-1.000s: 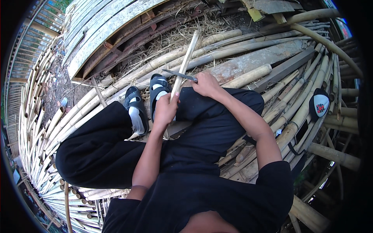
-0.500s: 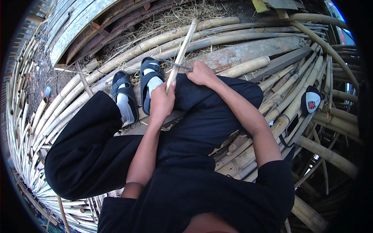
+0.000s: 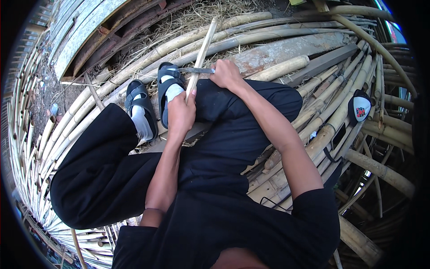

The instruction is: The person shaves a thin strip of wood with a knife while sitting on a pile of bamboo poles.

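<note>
Sitting with knees bent in a black short-sleeved top [image 3: 242, 215] and black trousers [image 3: 96, 175]. Grasping the lower end of a pale, straight-edged wooden strip [image 3: 206, 45] in the left hand [image 3: 181, 112], curling the fingers tightly about it and pointing it up and slightly right, just beyond the lap. Clenching the fingers of the right hand [image 3: 226, 74] around one end of a narrow, flat, dark blade [image 3: 207, 71], hiding any handle. Crossing the strip with that blade above the left hand, nearly at right angles, and reaching with its tip over one of two dark, strapped sandals [image 3: 169, 71], leaving contact there impossible to tell. Wearing pale, soft socks [image 3: 174, 93] inside the sandals.

Displaying at right, well apart from both hands, a black-and-white cap [image 3: 359, 108] bearing a small, blocky red-and-dark emblem. Running lengthwise beyond the feet, smooth, jointed bamboo poles [image 3: 188, 42], lying beside a rough, stained flat board [image 3: 264, 54]. Leaving a gap between the strip's squared upper part and the board's left end. Scattering behind, dry, tangled straw [image 3: 224, 10]. Rising farthest at upper left, a weathered plank platform [image 3: 85, 27], showing a long, curving edge.
</note>
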{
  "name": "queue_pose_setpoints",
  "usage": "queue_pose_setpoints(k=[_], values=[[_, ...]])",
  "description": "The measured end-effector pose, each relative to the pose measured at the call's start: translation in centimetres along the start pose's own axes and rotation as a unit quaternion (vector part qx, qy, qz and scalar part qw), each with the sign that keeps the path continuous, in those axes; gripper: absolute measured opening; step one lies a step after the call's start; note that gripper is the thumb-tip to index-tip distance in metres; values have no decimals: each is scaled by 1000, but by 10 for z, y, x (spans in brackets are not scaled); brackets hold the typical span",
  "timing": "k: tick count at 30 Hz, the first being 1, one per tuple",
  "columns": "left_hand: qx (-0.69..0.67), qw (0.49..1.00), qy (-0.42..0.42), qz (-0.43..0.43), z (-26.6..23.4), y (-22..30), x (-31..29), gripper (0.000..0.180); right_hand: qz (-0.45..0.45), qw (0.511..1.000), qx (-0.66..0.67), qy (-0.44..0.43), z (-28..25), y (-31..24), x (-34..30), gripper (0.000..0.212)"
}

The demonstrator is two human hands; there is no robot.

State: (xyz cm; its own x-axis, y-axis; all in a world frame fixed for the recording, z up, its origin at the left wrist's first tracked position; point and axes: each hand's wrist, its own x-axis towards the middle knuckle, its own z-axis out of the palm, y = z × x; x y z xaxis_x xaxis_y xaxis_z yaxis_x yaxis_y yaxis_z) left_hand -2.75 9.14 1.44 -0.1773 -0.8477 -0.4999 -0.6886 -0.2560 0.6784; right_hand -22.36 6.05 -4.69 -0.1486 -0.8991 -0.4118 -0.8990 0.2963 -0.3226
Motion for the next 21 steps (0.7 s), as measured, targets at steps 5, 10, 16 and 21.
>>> queue_pose_setpoints(k=[5, 10, 16, 21], values=[[2, 1000, 12, 9, -4, 0, -2, 44, 27, 999, 25, 24, -6, 0, 5, 22], [-41, 999, -4, 5, -10, 5, -7, 42, 60, 994, 47, 77, -12, 12, 12, 26], [-81, 997, -5, -13, -13, -12, 6, 42, -28, 996, 83, -10, -5, -12, -10, 27], [-50, 999, 6, -2, -14, -5, 0, 41, -31, 999, 16, 12, -1, -18, -16, 23]])
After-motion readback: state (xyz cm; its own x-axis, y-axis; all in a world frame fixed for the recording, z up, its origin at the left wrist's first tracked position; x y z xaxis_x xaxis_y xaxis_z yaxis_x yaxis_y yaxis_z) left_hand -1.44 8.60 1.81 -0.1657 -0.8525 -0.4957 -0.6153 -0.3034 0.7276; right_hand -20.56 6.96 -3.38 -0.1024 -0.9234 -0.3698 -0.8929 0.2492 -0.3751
